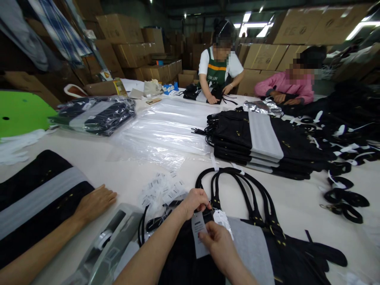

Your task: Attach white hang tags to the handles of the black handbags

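A black bag [184,257] with a wide grey band and looped black handles [237,174] lies on the white table at the lower centre. My left hand [196,204] pinches at the top of a grey paper tag [198,229], fingertips together by the bag's upper edge. Lower down, my right hand [218,243] holds the same tag between thumb and fingers. Beside it is a crumpled white piece [222,221]. What the left fingertips grip exactly is too small to tell.
Stacked black bags [231,130], clear plastic sleeves [166,122] and wrapped bags [97,114] lie beyond. White labels [163,188] and a grey device [107,241] are nearby. Another person's hand [96,202] rests at left; two people [219,67] work across the table.
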`<state>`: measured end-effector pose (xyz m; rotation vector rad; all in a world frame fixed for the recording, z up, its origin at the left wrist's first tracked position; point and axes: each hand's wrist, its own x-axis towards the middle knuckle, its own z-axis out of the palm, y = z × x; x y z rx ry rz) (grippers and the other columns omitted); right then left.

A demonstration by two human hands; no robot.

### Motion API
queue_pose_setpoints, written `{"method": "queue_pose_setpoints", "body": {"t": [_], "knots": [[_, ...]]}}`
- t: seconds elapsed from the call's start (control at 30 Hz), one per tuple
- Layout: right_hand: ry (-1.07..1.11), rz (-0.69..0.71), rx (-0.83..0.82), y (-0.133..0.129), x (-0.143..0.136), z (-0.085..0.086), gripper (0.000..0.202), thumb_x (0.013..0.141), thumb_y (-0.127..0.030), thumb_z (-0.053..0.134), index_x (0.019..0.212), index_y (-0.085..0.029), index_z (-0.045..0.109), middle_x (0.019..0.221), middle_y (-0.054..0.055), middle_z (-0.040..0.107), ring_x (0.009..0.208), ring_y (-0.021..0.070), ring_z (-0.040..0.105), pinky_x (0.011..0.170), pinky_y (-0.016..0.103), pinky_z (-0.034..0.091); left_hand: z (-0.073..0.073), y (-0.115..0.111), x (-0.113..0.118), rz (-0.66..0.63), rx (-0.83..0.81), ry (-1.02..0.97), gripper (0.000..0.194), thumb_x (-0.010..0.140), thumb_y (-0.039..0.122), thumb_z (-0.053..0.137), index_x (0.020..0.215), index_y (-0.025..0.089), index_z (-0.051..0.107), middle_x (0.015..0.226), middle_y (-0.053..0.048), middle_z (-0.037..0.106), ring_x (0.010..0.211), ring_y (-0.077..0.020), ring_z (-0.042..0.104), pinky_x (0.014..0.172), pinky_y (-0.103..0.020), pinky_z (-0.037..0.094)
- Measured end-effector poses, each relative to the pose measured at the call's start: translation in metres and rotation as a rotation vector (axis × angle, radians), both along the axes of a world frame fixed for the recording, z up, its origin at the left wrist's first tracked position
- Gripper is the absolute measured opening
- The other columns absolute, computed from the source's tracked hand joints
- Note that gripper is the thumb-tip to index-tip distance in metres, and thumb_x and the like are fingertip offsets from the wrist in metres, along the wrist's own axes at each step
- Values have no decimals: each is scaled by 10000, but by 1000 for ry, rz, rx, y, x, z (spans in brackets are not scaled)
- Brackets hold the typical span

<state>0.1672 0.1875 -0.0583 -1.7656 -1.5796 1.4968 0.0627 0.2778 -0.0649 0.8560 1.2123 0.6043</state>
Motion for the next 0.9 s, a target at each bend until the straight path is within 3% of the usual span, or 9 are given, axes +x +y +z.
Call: {"method": "queue_pose_setpoints", "body": {"t": [0.17,0.3,0.4,0.47,0.53,0.6,0.73,0.83,0.9], "knots": [[165,-20,-198,-19,-37,-20,112,723,-266,380,747,-187,456,485,-47,477,321,98,419,291,196,282,6,-3,8,-67,0,84,152,606,15,501,527,141,467,405,62,520,292,-43,368,323,-162,188],[74,7,-147,-22,-35,-15,97,708,-264,443,649,-194,475,444,-29,485,332,130,478,320,217,302,-4,-23,22,57,79,139,141,590,35,451,534,163,445,390,77,474,273,-43,350,319,-176,187],[-97,-13,13,-17,-7,-2,148,682,-264,505,552,-210,459,488,19,531,491,189,542,482,284,364,-15,-39,25,183,123,113,96,640,110,437,575,177,417,434,86,458,292,-35,337,331,-173,192],[-218,-86,114,-8,15,5,98,722,-294,477,694,-210,520,698,76,602,713,253,567,640,348,385,-20,-46,24,239,132,64,69,657,172,445,593,176,422,464,78,473,306,-31,333,341,-173,197],[-295,-160,171,3,31,8,235,744,-317,461,935,-192,517,986,140,566,956,306,503,777,394,348,-22,-50,22,280,132,13,77,656,227,466,610,172,439,485,72,486,313,-29,329,346,-174,193],[-310,-202,157,14,38,7,370,710,-307,505,1052,-170,472,1060,162,519,1024,335,459,806,411,324,-22,-50,20,311,127,-26,102,644,261,490,621,168,455,490,71,483,313,-26,320,347,-177,184],[-170,-269,-12,28,40,-1,299,617,-240,571,905,-191,504,706,49,552,749,264,544,649,348,357,-22,-49,17,350,105,-86,129,626,287,516,642,166,472,460,89,420,308,-24,286,343,-185,150],[72,-312,-198,30,44,-3,144,614,-276,546,716,-196,484,551,-16,487,514,146,478,478,251,312,-24,-48,14,364,83,-139,147,618,304,524,650,168,477,415,103,354,304,-31,258,348,-194,121],[242,-329,-331,28,49,-1,162,601,-322,545,644,-186,467,493,-39,445,417,91,396,410,212,255,-25,-49,13,367,68,-177,158,604,306,534,653,163,491,404,104,335,309,-35,255,356,-198,126]]}}
